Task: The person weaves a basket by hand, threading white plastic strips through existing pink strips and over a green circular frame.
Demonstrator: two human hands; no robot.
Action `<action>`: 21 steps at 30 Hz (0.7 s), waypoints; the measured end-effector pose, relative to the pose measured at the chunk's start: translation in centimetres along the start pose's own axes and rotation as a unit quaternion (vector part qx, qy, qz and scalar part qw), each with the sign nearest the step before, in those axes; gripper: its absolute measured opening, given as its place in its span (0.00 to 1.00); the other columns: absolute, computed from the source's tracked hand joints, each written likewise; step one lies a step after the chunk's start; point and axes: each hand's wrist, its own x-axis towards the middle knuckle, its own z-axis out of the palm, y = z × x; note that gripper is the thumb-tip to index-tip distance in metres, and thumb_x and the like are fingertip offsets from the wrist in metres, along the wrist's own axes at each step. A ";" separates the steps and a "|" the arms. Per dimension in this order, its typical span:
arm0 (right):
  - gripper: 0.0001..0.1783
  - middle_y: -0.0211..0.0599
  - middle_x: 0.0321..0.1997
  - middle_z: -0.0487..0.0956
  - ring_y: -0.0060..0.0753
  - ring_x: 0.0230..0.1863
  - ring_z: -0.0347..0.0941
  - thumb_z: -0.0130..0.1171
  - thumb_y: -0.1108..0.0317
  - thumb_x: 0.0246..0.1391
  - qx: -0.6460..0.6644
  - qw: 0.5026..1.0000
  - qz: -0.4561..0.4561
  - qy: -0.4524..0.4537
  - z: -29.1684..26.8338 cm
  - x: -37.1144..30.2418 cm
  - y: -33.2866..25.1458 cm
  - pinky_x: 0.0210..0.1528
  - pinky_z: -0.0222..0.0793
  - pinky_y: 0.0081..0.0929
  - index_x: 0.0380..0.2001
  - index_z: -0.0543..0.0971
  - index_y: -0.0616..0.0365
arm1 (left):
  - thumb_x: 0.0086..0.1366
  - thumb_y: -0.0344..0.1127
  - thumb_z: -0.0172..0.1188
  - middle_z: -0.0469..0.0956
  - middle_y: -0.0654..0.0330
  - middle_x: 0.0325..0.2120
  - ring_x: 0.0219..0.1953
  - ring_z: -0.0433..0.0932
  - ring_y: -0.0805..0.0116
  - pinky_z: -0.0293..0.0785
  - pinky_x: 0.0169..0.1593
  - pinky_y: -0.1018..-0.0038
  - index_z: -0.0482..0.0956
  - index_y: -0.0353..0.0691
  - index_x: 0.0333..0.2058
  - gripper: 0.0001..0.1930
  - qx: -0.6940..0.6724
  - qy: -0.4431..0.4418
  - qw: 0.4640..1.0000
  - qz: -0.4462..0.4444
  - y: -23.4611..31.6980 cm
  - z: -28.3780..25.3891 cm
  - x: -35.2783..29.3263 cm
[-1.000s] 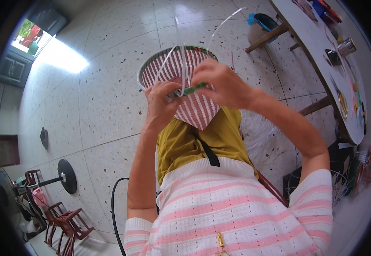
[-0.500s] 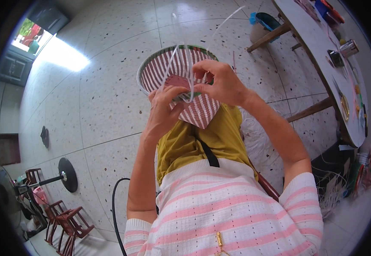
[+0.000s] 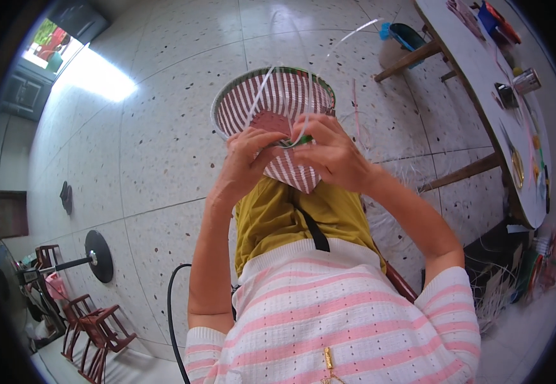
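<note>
A person, seen from above, sits with a maroon-and-white striped woven basket (image 3: pixel 294 171) at the centre of the frame, its open mouth facing the top and its near corner resting over olive-green trousers (image 3: pixel 275 221). The left hand (image 3: pixel 247 157), just left of centre, is closed on the basket's near rim, fingers over the edge. The right hand (image 3: pixel 334 152), just right of centre, is at the same rim beside a bit of green, its fingers bent and thumb close to them; whether it pinches the rim or a strip cannot be told. A thin white strip (image 3: pixel 307 121) loops up between the hands. A pink-and-white striped knit top (image 3: pixel 348 307) fills the bottom of the frame. At upper right stands a pale table (image 3: pixel 473 64) bearing gold-handled scissors (image 3: pixel 517 169); at lower left is a reddish-brown chair (image 3: pixel 108 326).
</note>
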 end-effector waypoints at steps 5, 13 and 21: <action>0.04 0.37 0.31 0.78 0.32 0.39 0.78 0.59 0.77 0.56 0.295 0.940 0.130 -0.113 -4.4 -2.1 -5.6 0.39 0.73 0.33 0.35 0.76 0.63 | 0.59 0.30 0.66 0.83 0.60 0.31 0.38 0.78 0.62 0.65 0.49 0.67 0.84 0.39 0.40 0.10 -0.041 0.023 0.998 -0.046 0.1 0.4 0.1; 0.09 0.31 0.26 0.78 0.18 0.22 0.74 0.53 0.72 0.66 0.474 0.733 0.486 -0.040 -3.6 -0.3 -5.9 0.22 0.70 0.18 0.45 0.73 0.66 | 0.57 0.28 0.68 0.83 0.59 0.30 0.34 0.79 0.63 0.71 0.41 0.68 0.85 0.38 0.39 0.10 0.069 0.056 0.996 0.019 0.4 0.8 -0.4; 0.11 0.23 0.21 0.73 0.10 0.21 0.65 0.57 0.69 0.66 0.365 0.845 0.386 0.058 1.1 -0.4 -3.3 0.20 0.59 0.14 0.29 0.78 0.63 | 0.49 0.30 0.70 0.83 0.64 0.32 0.40 0.77 0.63 0.61 0.49 0.66 0.84 0.44 0.38 0.14 0.110 0.106 0.988 0.032 1.4 2.4 -0.8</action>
